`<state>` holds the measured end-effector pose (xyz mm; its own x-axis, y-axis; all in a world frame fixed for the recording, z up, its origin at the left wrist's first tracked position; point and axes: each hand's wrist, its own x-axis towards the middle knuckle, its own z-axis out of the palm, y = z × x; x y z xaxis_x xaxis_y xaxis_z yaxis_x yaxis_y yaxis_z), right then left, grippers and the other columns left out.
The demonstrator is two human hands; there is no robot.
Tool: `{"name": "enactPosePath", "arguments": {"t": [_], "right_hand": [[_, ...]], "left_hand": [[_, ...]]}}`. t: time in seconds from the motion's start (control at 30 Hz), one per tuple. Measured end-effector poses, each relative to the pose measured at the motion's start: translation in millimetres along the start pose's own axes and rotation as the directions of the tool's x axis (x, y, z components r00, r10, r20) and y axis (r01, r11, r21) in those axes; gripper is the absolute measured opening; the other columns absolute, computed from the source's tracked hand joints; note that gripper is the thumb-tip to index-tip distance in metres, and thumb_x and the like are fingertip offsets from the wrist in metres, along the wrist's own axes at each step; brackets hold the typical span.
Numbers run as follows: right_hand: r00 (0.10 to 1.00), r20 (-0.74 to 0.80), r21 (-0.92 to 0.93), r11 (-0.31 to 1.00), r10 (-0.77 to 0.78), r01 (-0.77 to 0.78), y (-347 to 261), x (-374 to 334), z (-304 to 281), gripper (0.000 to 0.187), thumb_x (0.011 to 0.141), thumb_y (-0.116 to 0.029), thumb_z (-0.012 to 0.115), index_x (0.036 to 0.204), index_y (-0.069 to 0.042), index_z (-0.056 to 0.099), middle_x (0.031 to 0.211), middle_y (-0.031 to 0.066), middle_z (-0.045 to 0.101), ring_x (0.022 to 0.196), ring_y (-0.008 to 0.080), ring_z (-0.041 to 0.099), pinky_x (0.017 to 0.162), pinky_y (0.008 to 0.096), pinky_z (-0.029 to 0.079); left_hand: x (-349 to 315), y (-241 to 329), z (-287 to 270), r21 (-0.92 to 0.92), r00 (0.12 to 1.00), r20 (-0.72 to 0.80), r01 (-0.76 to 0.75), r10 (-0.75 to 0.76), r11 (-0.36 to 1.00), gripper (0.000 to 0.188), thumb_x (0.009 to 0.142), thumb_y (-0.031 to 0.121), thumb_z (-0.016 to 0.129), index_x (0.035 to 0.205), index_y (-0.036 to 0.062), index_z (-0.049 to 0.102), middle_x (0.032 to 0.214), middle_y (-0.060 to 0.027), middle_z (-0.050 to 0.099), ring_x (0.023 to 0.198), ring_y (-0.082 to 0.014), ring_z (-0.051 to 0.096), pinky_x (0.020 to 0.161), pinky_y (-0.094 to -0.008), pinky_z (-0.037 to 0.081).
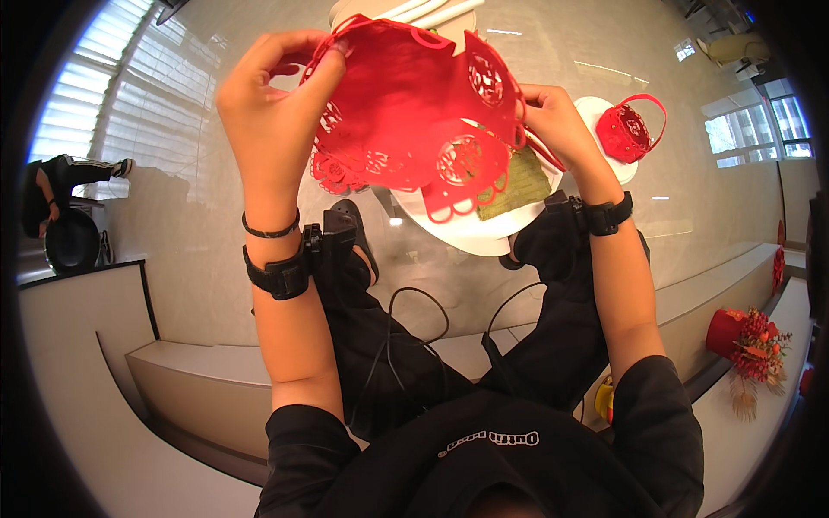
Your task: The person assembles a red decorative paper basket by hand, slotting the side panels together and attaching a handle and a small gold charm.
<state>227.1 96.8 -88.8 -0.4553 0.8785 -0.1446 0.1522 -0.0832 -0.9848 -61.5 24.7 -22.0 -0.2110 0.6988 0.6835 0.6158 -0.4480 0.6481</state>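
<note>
Black shirt [553,466] nearest camera, I remotely log the red cutwork piece [406,104] over the round white table [458,235], left hand [276,95] pinching one edge, right hand [557,125], partly hidden, gripping the opposite edge; uneven pulling could tear its thin lacework.

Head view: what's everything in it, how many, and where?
Cutout: 1, red, upper centre
Table: 1, white, beneath the cutout
Mat: 1, green, on the table
Stand: 1, white, right of the table
Basket: 1, red, on the stand
Rolls: several, white, top centre
Blinds: 1 set, white, upper left
Person: 1, dark clothes, far left
Flowerpot: 1, red, right
Flowers: 1 bunch, mostly red, at the flowerpot
Cables: at least 2, black, lower centre
Floor: 1, grey, throughout
Wrist straps: 2, black, one per arm
Clothes: 2, black, lower centre
Left hand: 1, bare, cutout's left edge
Right hand: 1, bare, cutout's right edge
</note>
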Motion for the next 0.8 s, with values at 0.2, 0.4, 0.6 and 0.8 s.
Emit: {"name": "enactPosePath", "arguments": {"t": [0.2,0.4,0.6,0.8], "right_hand": [[0.986,-0.135,-0.003,0.995,-0.097,0.098,1,3,-3,0.025,0.095,-0.015,0.068,0.111,0.004,0.070,0.091,0.0052,0.071,0.082,0.0093,0.064,0.078,0.0231,0.053],[0.983,-0.135,-0.061,0.991,-0.126,0.118,-6,4,-6,0.025,0.095,-0.017,0.067,0.111,0.002,0.070,0.093,0.0059,0.072,0.084,0.0089,0.065,0.080,0.0228,0.052],[0.961,-0.167,-0.045,0.976,-0.218,0.214,-13,10,-7,0.026,0.098,-0.019,0.063,0.112,0.003,0.068,0.096,0.0052,0.070,0.088,0.0091,0.064,0.083,0.0232,0.052],[0.893,-0.055,0.002,0.894,-0.446,0.447,-61,-6,-6,0.021,0.100,-0.016,0.060,0.109,0.002,0.065,0.100,0.0045,0.067,0.091,0.0103,0.064,0.087,0.0249,0.051]], "left_hand": [[-4,11,8,-0.234,0.928,0.139,0.370,-0.345,0.899,0.017,0.082,0.007,0.079,0.093,-0.0043,0.072,0.082,-0.0042,0.072,0.073,-0.0080,0.065,0.067,-0.0205,0.051],[-5,12,11,-0.283,0.904,0.218,0.419,-0.367,0.863,0.018,0.082,0.006,0.079,0.093,-0.0051,0.072,0.082,-0.0046,0.072,0.073,-0.0079,0.065,0.068,-0.0204,0.052],[-5,18,13,-0.273,0.920,0.268,0.358,-0.287,0.893,0.015,0.080,0.006,0.078,0.089,-0.0042,0.071,0.082,-0.0039,0.071,0.075,-0.0092,0.065,0.071,-0.0224,0.051],[3,49,10,-0.148,0.961,0.269,-0.031,0.070,0.989,0.012,0.072,-0.001,0.073,0.083,-0.0006,0.070,0.079,-0.0051,0.069,0.077,-0.0159,0.065,0.072,-0.0281,0.049]]}}
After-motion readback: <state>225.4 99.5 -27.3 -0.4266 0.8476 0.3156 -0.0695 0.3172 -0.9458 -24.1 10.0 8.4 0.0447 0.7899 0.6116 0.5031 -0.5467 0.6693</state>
